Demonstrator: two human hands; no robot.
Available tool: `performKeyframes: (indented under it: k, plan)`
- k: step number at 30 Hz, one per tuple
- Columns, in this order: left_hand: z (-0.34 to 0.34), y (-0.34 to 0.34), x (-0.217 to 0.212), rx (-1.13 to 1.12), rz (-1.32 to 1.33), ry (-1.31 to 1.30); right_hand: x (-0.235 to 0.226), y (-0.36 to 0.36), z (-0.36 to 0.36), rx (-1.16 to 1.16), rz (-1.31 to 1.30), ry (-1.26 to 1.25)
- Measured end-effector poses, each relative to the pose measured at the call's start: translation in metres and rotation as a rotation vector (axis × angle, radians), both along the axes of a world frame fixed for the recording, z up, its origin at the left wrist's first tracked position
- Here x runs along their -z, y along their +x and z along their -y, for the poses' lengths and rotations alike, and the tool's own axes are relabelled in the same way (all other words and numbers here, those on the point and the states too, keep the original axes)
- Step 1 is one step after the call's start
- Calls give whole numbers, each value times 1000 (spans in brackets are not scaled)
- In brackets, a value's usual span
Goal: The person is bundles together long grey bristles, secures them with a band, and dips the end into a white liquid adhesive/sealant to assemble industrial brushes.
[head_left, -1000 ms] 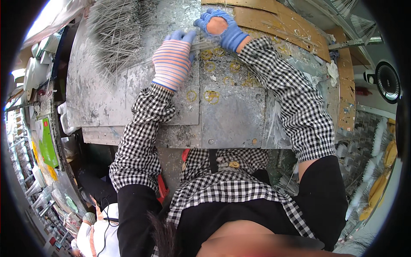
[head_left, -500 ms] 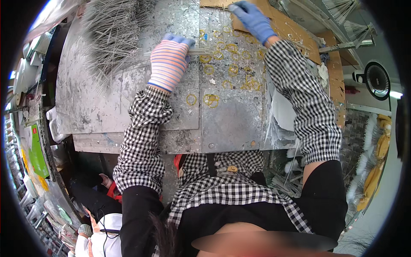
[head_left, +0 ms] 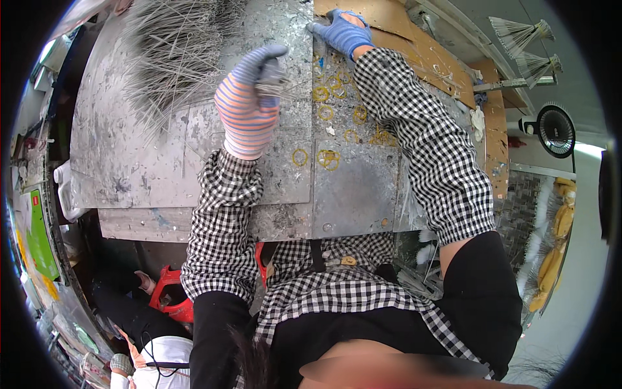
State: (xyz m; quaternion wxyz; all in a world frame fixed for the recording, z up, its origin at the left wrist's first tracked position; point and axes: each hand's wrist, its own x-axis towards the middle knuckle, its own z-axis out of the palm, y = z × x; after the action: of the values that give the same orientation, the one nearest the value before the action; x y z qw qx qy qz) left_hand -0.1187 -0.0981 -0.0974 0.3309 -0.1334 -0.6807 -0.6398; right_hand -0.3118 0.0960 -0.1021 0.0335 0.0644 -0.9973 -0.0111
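My left hand (head_left: 249, 107), in a striped orange, white and blue glove with grey-blue fingertips, is closed around a small bundle of thin grey wires (head_left: 277, 85). The bundle's ends stick out to the right, a little above the metal-topped table (head_left: 253, 175). Farther off to the right, my right hand (head_left: 346, 31) wears a blue glove with bare skin showing on its back. Its fingers are apart and reach left over the tabletop beside the cardboard (head_left: 395, 32), with nothing visible in them. Yellow rubber bands (head_left: 329, 159) lie scattered between my hands and nearer to me.
A large heap of thin grey wires (head_left: 172, 61) covers the far left of the table. At the right stand a small black fan (head_left: 556, 129) and wire bundles (head_left: 536, 68) on a bar. A red stool (head_left: 170, 295) and another person (head_left: 162, 347) are at the lower left.
My right hand has moved left from over the cardboard to the tabletop. The left hand has turned and come slightly nearer, still around its wires. The whole view has shifted slightly.
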Motion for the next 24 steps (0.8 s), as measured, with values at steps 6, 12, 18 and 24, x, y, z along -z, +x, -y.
performKeyframes:
  k: [6, 12, 18, 24]
  plan:
    - [11, -7, -8, 180, 62, 589, 12, -19, 11, -58, 1, -34]
    - [25, -3, -6, 438, 316, 905, 7, -19, 23, -42, 54, -79]
    - [31, -15, 4, 660, 347, 1026, 4, -27, 3, -42, 28, -181]
    - [21, -3, -15, 514, 374, 867, -17, -9, -23, -154, -75, -574]
